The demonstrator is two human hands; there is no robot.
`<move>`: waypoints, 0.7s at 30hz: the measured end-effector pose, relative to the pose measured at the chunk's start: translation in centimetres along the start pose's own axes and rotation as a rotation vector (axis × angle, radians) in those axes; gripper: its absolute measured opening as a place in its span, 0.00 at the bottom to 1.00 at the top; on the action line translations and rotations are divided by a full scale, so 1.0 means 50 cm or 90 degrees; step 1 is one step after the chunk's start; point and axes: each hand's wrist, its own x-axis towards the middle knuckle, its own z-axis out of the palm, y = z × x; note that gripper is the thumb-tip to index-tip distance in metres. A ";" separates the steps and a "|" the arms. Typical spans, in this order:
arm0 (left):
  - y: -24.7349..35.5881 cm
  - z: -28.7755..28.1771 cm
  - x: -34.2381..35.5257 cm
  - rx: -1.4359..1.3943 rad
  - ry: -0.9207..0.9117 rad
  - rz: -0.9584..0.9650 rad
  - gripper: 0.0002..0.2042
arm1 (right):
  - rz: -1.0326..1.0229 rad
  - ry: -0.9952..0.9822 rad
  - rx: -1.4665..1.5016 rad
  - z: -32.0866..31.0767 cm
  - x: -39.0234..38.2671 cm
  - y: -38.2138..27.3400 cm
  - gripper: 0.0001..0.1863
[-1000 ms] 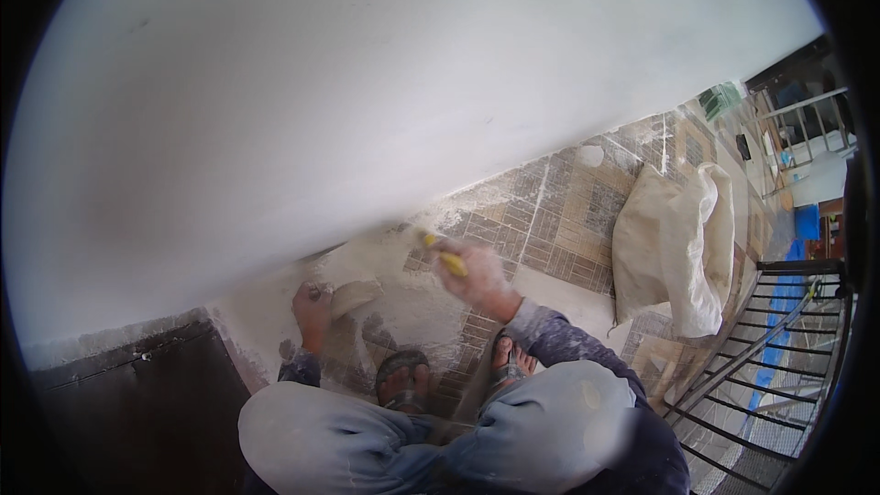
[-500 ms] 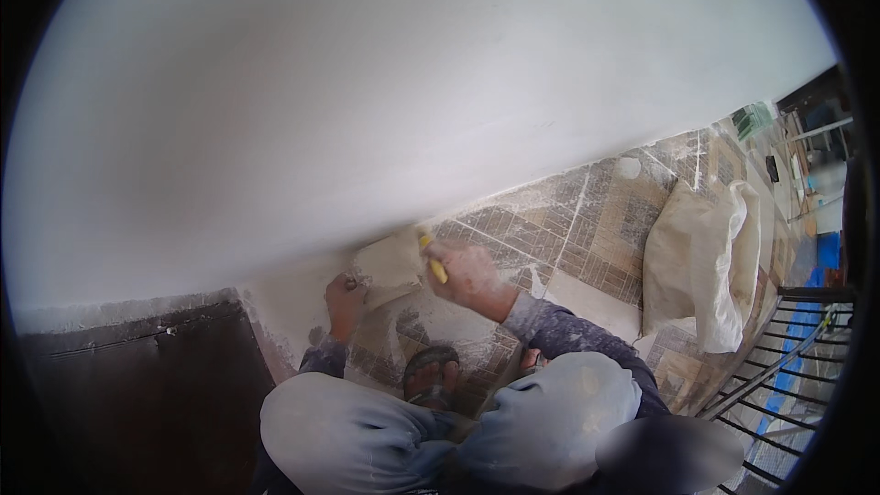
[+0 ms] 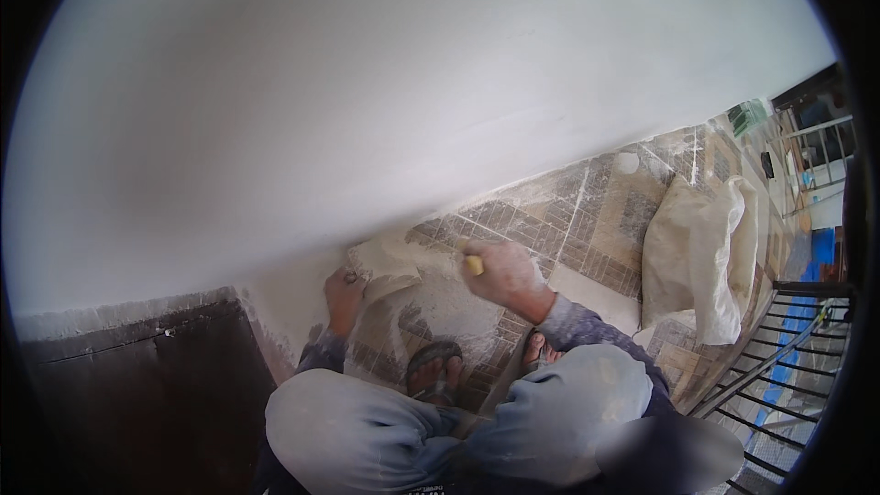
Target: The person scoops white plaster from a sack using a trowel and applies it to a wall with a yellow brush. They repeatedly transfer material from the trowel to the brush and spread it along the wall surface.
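Note:
My right hand (image 3: 506,275) is closed round a tool with a yellow handle (image 3: 474,265). Its working end is blurred against the dusty floor, so its kind does not show. To the left, my left hand (image 3: 345,301) grips the edge of a pale flat piece (image 3: 387,266), which lies low on the floor near the foot of the white wall (image 3: 412,119). Whitish powder (image 3: 449,293) covers the tiles between my hands. A gap separates the tool hand from the pale piece.
A cream sack (image 3: 687,261) slumps on the patterned tile floor (image 3: 568,220) at right. Beyond it stands a black metal railing (image 3: 765,376). A dark brown panel (image 3: 137,385) fills the lower left. My sandalled foot (image 3: 434,371) is just below the powder.
My right hand has moved right with the yellow-handled tool, away from the pale piece. The left hand stays at the piece's edge.

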 end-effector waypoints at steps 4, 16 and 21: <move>0.000 0.004 0.005 -0.019 -0.006 0.024 0.09 | 0.070 -0.021 0.057 -0.014 -0.008 0.029 0.17; 0.003 -0.007 -0.003 -0.043 0.027 0.039 0.10 | -0.173 0.039 0.009 0.039 0.081 -0.057 0.11; 0.014 -0.008 -0.008 0.016 0.050 0.058 0.10 | -0.198 0.063 -0.114 0.049 0.102 -0.018 0.09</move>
